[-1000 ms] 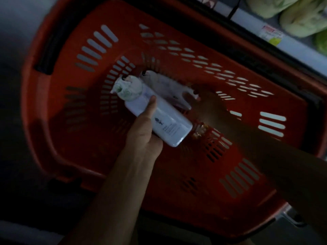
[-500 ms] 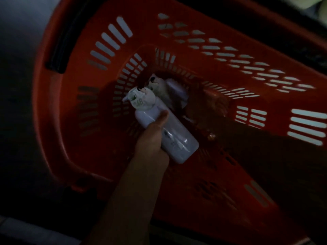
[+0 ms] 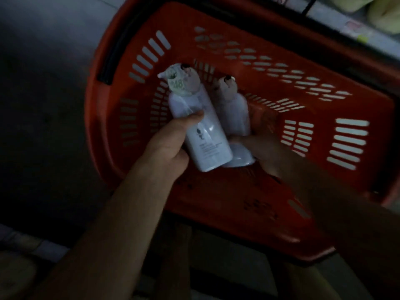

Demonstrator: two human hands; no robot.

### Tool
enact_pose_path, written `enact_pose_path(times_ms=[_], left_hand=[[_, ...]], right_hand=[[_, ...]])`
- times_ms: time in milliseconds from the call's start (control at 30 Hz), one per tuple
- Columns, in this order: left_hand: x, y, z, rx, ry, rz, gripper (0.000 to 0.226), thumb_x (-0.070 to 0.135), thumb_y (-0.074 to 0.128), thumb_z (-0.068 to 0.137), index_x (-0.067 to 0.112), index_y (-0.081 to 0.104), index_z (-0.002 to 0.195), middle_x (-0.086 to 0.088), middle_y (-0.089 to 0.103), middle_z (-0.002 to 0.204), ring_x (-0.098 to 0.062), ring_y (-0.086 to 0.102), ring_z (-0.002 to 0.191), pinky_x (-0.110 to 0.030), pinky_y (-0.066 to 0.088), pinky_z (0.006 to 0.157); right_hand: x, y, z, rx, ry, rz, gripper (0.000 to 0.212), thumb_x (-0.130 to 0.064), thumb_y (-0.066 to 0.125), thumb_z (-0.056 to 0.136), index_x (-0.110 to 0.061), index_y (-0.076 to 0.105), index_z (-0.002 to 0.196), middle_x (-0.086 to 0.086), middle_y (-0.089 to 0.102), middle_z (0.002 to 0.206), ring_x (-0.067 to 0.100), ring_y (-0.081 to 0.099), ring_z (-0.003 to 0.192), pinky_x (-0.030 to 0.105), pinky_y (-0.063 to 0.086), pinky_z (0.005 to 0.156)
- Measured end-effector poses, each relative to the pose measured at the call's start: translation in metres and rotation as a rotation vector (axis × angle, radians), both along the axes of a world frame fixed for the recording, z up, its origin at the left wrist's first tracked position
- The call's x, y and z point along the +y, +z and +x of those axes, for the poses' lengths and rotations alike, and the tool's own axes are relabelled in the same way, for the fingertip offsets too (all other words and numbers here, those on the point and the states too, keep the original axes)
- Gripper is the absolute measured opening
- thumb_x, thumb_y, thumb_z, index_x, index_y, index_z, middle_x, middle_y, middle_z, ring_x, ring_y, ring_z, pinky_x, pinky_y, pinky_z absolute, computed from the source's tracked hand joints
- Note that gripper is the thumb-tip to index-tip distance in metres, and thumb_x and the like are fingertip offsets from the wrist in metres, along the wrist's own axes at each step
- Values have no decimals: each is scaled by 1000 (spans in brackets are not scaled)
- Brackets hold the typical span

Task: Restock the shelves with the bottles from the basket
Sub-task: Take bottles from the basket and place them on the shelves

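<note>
A: 2 white pump bottles, both inside the red shopping basket (image 3: pixel 249 215). Left bottle (image 3: pixel 200 126) sits in the left hand (image 3: pixel 168 148), thumb across its front, fingers behind it. Closed firmly around the body.

B: Label?

A: Small dark logo and grey print on the lower half, too blurred to read. Pump head at the top has a round sticker (image 3: pixel 178 84) with a green "48" on it.

B: Other one?

A: Right bottle (image 3: pixel 234 118) lies just beside the first, touching along the side, pump head pointing the same way, toward the far wall of the basket. Right hand (image 3: pixel 266 152) is wrapped around its lower end from the right, palm under the base. Hand is in deep shadow, so finger detail is poor, but it reads as holding.

B: Lifted or resting?

A: Cannot tell. Both are above the basket floor area, within the walls.

B: Surroundings?

A: Basket has slotted sides and a black handle (image 3: pixel 116 55) folded along the left rim. Shelf edge (image 3: pixel 350 33) at top right with pale green packs (image 3: pixel 387 16) on it. Dark floor at left. Lighting is very dim overall.
</note>
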State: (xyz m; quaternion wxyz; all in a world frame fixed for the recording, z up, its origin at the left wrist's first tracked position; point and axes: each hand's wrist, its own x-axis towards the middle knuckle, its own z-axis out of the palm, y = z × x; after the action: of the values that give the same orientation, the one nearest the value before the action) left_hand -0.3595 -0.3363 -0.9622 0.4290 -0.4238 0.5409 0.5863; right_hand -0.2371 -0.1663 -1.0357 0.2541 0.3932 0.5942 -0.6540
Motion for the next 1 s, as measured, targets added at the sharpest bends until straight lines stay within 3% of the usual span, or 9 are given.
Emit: enact_pose_path(times_ms=[100,167,300,433,600,700,767,867,1000], left_hand=[[-1,41,-13,63,-91,14,24,11,76,91,10,74,114,-6,81,104,-19,78,93,-36,63,80],[-2,73,-17,93,-146,50,34,12,75,92,8,72,126,-9,79,117,-23,76,107,-39,63,88],[3,133,-22,160,-251,118,39,6,71,93,8,70,132,-13,76,124,-29,73,114,-42,62,94],[15,207,-21,205,-394,148,43,2,67,90,7,69,133,-16,73,128,-33,71,117,-44,63,93],[31,320,-21,226,-530,229,31,8,68,89,15,77,118,-11,79,115,-29,74,107,-43,58,91],[44,389,-19,298,-585,239,22,12,70,89,17,79,109,-8,79,109,-28,71,104,-44,53,98],[50,431,-17,337,-616,266,29,16,72,88,13,78,115,-11,78,117,-32,67,108,-46,47,102],[57,493,-10,385,-688,309,38,26,76,78,16,77,115,-9,77,113,-31,64,104,-44,42,92],[61,566,2,434,-776,419,40,24,72,82,15,75,121,-8,79,117,-29,74,110,-42,51,95]], right_hand=[[-2,64,-5,13,-63,-15,71,-31,96,71,-24,66,135,-1,78,121,17,76,109,47,61,98],[3,99,2,21,-104,-34,56,-27,93,76,-28,69,128,-6,80,115,15,78,104,48,62,96],[4,173,17,14,-247,-9,65,-41,92,69,-27,71,128,-2,80,115,20,78,104,49,62,95],[0,263,32,120,-433,-73,47,-23,83,79,-16,73,124,9,81,112,28,79,101,44,64,83],[4,385,48,256,-647,-145,48,-20,75,79,-10,68,126,12,80,109,28,78,98,39,64,77],[9,452,58,327,-753,-129,51,-17,72,82,-5,65,131,17,78,114,30,76,100,40,64,79],[11,494,65,340,-814,-113,51,-17,78,81,-5,67,130,20,77,117,33,75,100,43,65,79],[11,554,79,383,-886,-96,51,-23,76,83,-6,68,130,23,75,122,38,74,108,47,64,81],[9,624,99,425,-928,-43,49,-30,72,86,-8,68,130,21,76,119,38,76,106,48,64,80]])
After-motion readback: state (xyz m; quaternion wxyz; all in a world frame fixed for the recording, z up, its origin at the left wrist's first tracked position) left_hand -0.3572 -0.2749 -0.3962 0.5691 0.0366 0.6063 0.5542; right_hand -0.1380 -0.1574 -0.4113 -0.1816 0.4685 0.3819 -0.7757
